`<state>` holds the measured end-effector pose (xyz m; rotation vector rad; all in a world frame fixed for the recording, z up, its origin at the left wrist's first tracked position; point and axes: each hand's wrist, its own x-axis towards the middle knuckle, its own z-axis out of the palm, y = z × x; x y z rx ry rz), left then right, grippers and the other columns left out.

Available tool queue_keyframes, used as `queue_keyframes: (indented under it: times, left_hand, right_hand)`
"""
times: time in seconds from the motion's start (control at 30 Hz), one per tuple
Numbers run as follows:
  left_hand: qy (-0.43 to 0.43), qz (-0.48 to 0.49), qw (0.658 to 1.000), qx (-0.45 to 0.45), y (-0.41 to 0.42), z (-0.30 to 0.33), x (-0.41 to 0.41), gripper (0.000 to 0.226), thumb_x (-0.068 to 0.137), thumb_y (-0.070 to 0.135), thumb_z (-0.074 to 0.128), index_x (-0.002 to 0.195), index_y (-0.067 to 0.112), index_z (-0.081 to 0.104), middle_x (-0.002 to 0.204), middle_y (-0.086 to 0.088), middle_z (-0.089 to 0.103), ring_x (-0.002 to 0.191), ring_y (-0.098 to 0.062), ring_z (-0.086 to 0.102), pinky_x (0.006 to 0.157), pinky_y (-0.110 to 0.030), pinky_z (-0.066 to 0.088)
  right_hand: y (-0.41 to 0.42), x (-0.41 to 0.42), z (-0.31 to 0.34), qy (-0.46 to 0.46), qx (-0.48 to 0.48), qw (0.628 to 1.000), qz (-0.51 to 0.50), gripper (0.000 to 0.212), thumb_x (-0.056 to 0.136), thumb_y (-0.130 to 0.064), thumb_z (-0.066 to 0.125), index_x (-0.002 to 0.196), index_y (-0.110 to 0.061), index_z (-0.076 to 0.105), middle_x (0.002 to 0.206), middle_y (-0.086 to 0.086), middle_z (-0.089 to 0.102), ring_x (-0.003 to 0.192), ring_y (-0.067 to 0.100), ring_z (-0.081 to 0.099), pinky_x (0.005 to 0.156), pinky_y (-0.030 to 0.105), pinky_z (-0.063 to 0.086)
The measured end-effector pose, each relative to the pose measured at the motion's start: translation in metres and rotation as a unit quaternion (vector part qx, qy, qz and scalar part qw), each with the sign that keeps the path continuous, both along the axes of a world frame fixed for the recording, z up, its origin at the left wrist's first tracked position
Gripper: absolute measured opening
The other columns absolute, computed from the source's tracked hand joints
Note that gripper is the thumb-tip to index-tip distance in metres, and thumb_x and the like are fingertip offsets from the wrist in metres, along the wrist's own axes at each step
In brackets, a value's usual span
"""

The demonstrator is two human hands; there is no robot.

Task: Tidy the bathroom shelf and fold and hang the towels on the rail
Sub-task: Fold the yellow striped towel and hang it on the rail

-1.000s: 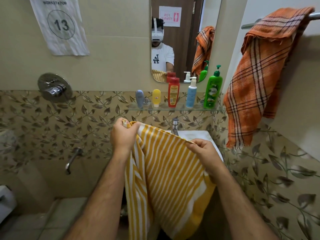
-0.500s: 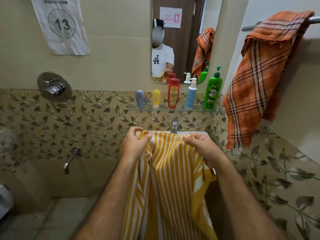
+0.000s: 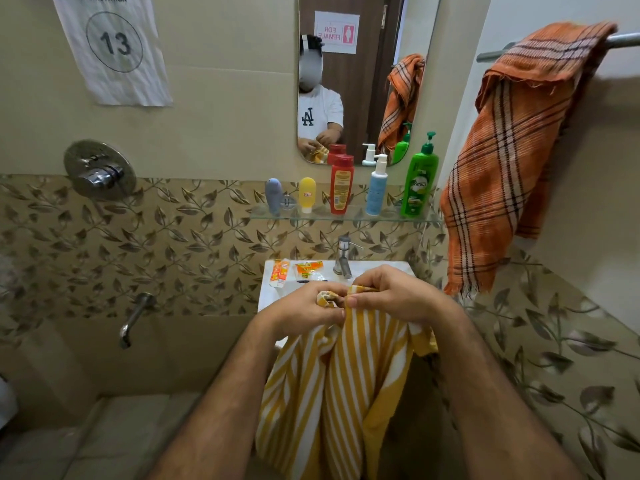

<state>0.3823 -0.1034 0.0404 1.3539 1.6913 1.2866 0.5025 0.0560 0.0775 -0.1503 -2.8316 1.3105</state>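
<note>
Both hands, left hand (image 3: 304, 311) and right hand (image 3: 394, 297), pinch the yellow towel's (image 3: 346, 393) top corners together, seemingly mid-fold; up right, the orange towel (image 3: 509, 161) hangs unfolded.

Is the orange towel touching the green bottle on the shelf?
Apart. The head view shows a strip of bare wall between the green bottle on the glass shelf and the orange towel, which hangs from the rail on the side wall.

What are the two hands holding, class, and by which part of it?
Both the left hand and right hand pinch the yellow striped towel by its top edge, corners brought together, the rest hanging below.
</note>
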Motion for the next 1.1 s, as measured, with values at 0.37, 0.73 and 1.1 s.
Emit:
queue_keyframes:
  times: [0.37, 0.73, 1.1]
  left_hand:
    - [-0.027, -0.005, 0.999, -0.018, 0.003, -0.002, 0.001, 0.011, 0.091, 0.024, 0.066, 0.102, 0.025, 0.068, 0.095, 0.006, 0.066, 0.088, -0.004, 0.063, 0.082, -0.023, 0.053]
    - [-0.032, 0.213, 0.969, 0.119, -0.002, -0.001, -0.006, 0.012, 0.074, 0.018, 0.055, 0.065, 0.012, 0.053, 0.074, -0.003, 0.055, 0.068, -0.013, 0.049, 0.066, -0.030, 0.043]
    - [0.008, 0.325, 0.934, 0.148, -0.010, 0.004, -0.023, 0.022, 0.083, 0.021, 0.058, 0.069, 0.009, 0.047, 0.060, 0.004, 0.043, 0.059, -0.015, 0.040, 0.056, -0.031, 0.035]
  right_hand:
    - [-0.006, 0.004, 0.001, -0.001, -0.045, 0.999, 0.007, 0.032, 0.083, -0.043, 0.068, 0.096, -0.015, 0.075, 0.095, 0.016, 0.072, 0.088, 0.028, 0.065, 0.092, 0.054, 0.049]
    - [0.013, 0.012, -0.005, -0.002, -0.019, 0.994, -0.103, 0.014, 0.078, -0.008, 0.075, 0.084, -0.019, 0.069, 0.055, -0.012, 0.052, 0.052, 0.004, 0.044, 0.055, 0.025, 0.037]
    - [0.031, 0.030, -0.021, -0.023, -0.080, 0.984, -0.157, 0.012, 0.087, -0.016, 0.074, 0.090, -0.009, 0.064, 0.084, 0.003, 0.065, 0.078, 0.016, 0.064, 0.060, 0.025, 0.054]
